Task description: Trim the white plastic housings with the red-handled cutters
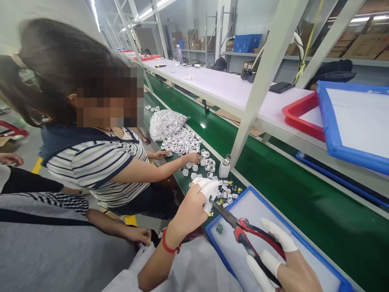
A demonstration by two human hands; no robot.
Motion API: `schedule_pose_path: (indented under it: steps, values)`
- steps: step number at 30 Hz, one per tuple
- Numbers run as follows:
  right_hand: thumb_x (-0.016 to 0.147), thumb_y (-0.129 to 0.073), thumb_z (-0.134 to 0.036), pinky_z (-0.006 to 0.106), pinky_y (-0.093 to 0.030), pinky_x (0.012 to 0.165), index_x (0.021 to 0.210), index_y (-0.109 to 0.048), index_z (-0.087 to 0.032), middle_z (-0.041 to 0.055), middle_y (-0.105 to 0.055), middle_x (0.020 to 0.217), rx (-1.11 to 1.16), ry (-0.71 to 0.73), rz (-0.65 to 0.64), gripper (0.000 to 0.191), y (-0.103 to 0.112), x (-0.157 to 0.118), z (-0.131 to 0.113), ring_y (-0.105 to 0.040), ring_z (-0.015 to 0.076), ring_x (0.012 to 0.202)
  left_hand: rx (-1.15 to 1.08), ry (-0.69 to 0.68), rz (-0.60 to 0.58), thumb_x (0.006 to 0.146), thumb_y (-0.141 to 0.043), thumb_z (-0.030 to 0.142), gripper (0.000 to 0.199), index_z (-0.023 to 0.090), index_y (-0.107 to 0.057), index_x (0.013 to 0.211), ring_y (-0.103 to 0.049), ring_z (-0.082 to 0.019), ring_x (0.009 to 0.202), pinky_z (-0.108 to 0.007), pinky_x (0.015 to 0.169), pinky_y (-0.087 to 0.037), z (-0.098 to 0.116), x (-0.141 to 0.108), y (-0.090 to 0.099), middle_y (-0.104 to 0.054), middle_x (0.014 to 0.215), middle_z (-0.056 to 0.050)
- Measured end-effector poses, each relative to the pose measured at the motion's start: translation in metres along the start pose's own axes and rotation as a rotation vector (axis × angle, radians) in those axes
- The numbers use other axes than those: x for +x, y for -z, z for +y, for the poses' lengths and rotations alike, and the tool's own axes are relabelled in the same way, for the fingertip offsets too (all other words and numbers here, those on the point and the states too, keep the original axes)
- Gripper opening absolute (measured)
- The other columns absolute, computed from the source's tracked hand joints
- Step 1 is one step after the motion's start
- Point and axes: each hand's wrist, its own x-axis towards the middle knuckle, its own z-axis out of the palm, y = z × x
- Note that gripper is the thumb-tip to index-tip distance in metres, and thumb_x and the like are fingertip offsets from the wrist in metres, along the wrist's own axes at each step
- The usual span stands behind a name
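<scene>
My right hand (291, 259), with white finger covers, is closed round the red-and-black handles of long-nose pliers (240, 227). The handles are spread between my fingers, and the jaws point at my left hand (193, 205). That hand also wears white finger covers and has its fingers curled together by the pliers' tip. What it holds is hidden behind the fingers. Just beyond lie small white plastic parts (226, 196) with yellow and dark bits among them. Below the pliers is a blue-rimmed white tray (252, 194) with a small green circuit board (219, 229) on it.
A co-worker in a striped top (100, 166) reaches among white square housings (208, 164). Behind these are a heap of white parts (180, 142) and a filled clear bag (167, 123). A white dispenser bottle (225, 167) stands near a slanted post (258, 81). Another person's hand (138, 234) is at left.
</scene>
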Motion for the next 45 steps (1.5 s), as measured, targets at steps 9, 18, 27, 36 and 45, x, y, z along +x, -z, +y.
schedule_pose_path:
  steps: [9,18,27,36,45]
  values:
    - [0.094,-0.054,-0.021,0.027,-0.060,0.058,0.079,-0.070,-0.018,0.0139,-0.071,0.092,0.250,0.042,0.117,0.022,-0.009,0.015,0.001,-0.066,0.0186,0.078,0.057,-0.051,-0.046,0.076,-0.048,-0.008,0.061,0.018,-0.060,0.129,-0.065,-0.024,0.107,-0.045,0.095,-0.062,-0.004,-0.004,0.004,-0.073,0.115,-0.007]
    - [0.098,-0.052,-0.031,0.028,-0.060,0.071,0.072,-0.068,-0.020,0.0137,-0.072,0.103,0.253,0.069,0.057,0.032,-0.004,-0.001,0.011,-0.069,0.0202,0.090,0.064,0.065,-0.034,0.081,-0.049,-0.002,0.049,0.014,-0.065,0.124,-0.064,-0.027,0.108,-0.048,0.095,-0.060,-0.035,-0.017,-0.005,-0.072,0.113,-0.013]
    - [0.100,-0.050,-0.037,0.030,-0.047,0.068,0.076,-0.058,-0.020,0.0083,-0.058,0.086,0.183,-0.126,0.148,0.031,-0.018,-0.010,-0.009,-0.053,0.0175,0.081,-0.160,0.125,0.093,0.090,-0.054,0.012,0.030,0.016,-0.066,0.117,-0.067,-0.017,0.103,-0.032,0.094,-0.059,-0.012,-0.009,-0.002,-0.069,0.109,-0.011]
    - [0.102,-0.046,-0.030,0.028,-0.052,0.067,0.096,-0.062,-0.017,0.0030,-0.068,0.074,0.161,-0.043,0.151,0.022,-0.025,-0.014,-0.007,-0.063,0.0143,0.069,-0.126,0.139,0.106,0.085,-0.053,0.005,0.041,0.017,-0.064,0.122,-0.066,-0.020,0.109,-0.036,0.098,-0.058,-0.006,-0.011,-0.004,-0.069,0.114,-0.011]
    - [0.098,-0.054,-0.029,0.029,-0.063,0.077,0.107,-0.070,-0.019,0.0053,-0.077,0.097,0.257,-0.172,0.187,0.021,-0.044,-0.032,-0.004,-0.074,0.0217,0.103,-0.143,0.237,0.128,0.086,-0.055,0.009,0.037,0.017,-0.065,0.122,-0.066,-0.020,0.108,-0.033,0.095,-0.059,0.004,-0.010,-0.006,-0.069,0.114,-0.012]
